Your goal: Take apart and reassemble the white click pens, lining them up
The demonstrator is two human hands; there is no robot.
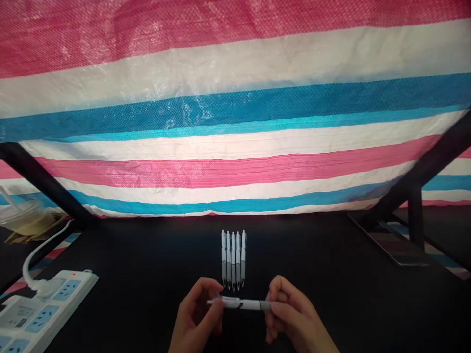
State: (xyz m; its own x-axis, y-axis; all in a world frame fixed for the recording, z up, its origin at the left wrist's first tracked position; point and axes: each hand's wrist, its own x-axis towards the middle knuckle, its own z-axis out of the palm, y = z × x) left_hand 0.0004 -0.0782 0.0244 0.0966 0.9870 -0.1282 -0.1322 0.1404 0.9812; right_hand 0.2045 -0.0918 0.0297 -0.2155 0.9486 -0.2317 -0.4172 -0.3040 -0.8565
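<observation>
Between my two hands, a white retractable pen [250, 304] with a grey grip lies nearly level above the black table. My left hand [200, 314] pinches its clip and button end between thumb and fingers. At the grey grip end, the thumb and fingers of my right hand [292, 314] are closed on it, hiding the tip. Just beyond the hands, several matching white and grey pens [233, 260] lie side by side in a row, tips toward me.
A white power strip [55, 309] with a plugged-in cable [29, 260] sits at the left. Behind it stands a plastic cup [25, 213]. A dark flat glassy panel [393, 245] lies at the right. Black frame bars [412, 171] and a striped sheet [235, 171] bound the table [147, 260].
</observation>
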